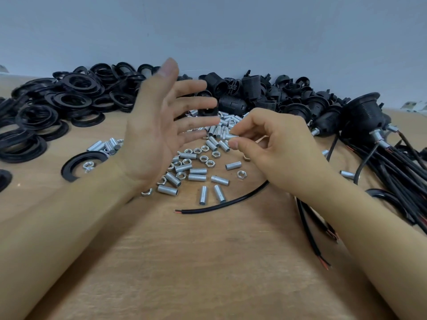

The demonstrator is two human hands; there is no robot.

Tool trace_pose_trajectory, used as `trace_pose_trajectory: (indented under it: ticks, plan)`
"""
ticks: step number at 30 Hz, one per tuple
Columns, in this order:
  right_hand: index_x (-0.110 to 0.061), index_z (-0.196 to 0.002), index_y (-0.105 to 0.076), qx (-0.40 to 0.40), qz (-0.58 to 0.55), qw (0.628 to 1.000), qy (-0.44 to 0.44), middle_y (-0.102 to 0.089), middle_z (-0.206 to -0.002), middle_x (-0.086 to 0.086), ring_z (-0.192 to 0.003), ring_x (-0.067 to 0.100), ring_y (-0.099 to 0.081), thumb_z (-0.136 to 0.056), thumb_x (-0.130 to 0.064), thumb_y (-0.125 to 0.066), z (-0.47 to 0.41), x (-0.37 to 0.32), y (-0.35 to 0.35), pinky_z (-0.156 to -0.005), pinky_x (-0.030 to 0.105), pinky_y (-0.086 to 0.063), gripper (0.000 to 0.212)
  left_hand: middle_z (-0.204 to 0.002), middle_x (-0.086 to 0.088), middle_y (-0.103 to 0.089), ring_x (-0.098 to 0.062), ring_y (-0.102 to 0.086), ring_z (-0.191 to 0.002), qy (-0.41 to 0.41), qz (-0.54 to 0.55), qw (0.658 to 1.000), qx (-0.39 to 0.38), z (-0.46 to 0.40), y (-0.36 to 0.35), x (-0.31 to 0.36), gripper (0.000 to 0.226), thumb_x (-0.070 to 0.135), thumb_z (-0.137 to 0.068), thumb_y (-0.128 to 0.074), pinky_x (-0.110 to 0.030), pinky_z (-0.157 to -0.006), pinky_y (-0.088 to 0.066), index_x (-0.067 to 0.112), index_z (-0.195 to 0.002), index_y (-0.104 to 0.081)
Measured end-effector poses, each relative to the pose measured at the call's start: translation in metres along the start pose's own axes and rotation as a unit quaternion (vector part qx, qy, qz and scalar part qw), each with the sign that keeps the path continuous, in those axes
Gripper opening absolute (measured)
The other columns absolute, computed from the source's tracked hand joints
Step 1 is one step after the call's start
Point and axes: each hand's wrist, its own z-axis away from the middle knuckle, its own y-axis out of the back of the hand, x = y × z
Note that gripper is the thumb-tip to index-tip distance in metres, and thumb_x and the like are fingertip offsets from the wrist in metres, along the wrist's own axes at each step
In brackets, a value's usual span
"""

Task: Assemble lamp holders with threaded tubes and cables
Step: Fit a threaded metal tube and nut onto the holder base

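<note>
Silver threaded tube (231,136) sits pinched in the right hand (275,153) at centre, above scattered tubes and nuts (203,158) on the wooden table (184,262). At nine o'clock the left hand (159,125) hovers with fingers spread, grasping nothing. Black rings (69,100) heap at ten o'clock, lamp holders (254,93) at twelve, cables (392,162) at three; one loose cable (221,204) lies at six.

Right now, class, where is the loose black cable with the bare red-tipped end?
In the head view, the loose black cable lies on the wooden table, centre, in front of the scattered threaded tubes, curving back under the right hand.
</note>
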Motion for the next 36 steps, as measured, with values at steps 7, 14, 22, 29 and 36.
trace_pose_trajectory:
  ticks: [7, 14, 22, 29, 36]
  plan:
    - [-0.019, -0.086, -0.068, -0.001, 0.005, 1.000, -0.005, -0.068, -0.074, -0.016, -0.071, -0.004, -0.063, -0.085, -0.013, -0.074, -0.001, 0.001, 0.000, -0.065, 0.010, -0.048, 0.008, -0.101, -0.021, -0.072, -0.031, -0.068, -0.072, -0.050, 0.050, 0.997, 0.021, -0.002, 0.002, 0.003, 0.068, 0.055, -0.086, -0.035, -0.041, -0.080, -0.054, 0.001, -0.118, -0.060]
    - [-0.018, -0.087, -0.067, -0.003, 0.010, 1.000, -0.009, -0.067, -0.072, -0.016, -0.070, -0.001, -0.064, -0.086, -0.014, -0.073, 0.000, -0.002, 0.001, -0.065, 0.012, -0.049, 0.007, -0.117, -0.011, -0.071, -0.026, -0.070, -0.106, -0.017, -0.039, 0.999, -0.012, -0.002, -0.003, -0.007, 0.063, 0.056, -0.086, -0.037, -0.045, -0.095, -0.051, 0.012, -0.124, -0.060]
    - [-0.018, -0.088, -0.068, 0.027, 0.059, 0.995, -0.074, -0.065, -0.070, -0.015, -0.070, 0.002, -0.061, -0.087, -0.017, -0.071, -0.003, 0.003, 0.003, -0.062, 0.006, -0.042, 0.003, -0.130, 0.002, -0.058, -0.021, -0.048, -0.122, -0.122, -0.603, 0.781, 0.105, -0.015, 0.030, -0.029, 0.035, 0.025, -0.093, -0.058, -0.028, -0.103, -0.035, 0.021, -0.128, -0.059]
    - [-0.020, -0.090, -0.069, 0.056, 0.071, 0.990, -0.104, -0.064, -0.071, -0.015, -0.058, -0.002, -0.055, -0.087, -0.018, -0.071, -0.005, 0.009, 0.005, -0.059, 0.004, -0.041, 0.004, -0.160, -0.005, -0.031, -0.028, -0.021, -0.146, -0.062, -0.626, 0.769, 0.115, -0.024, 0.039, -0.029, 0.056, 0.022, -0.095, -0.054, -0.045, -0.118, -0.020, 0.018, -0.149, -0.040]
    - [-0.021, -0.090, -0.068, 0.051, 0.071, 0.991, -0.102, -0.062, -0.071, -0.016, -0.062, -0.007, -0.054, -0.088, -0.018, -0.070, -0.004, 0.009, 0.003, -0.059, 0.003, -0.041, 0.004, -0.116, 0.001, -0.061, -0.026, -0.046, -0.120, -0.064, -0.589, 0.793, 0.139, -0.034, 0.046, -0.030, 0.041, 0.028, -0.090, -0.063, -0.037, -0.093, -0.039, 0.022, -0.131, -0.055]
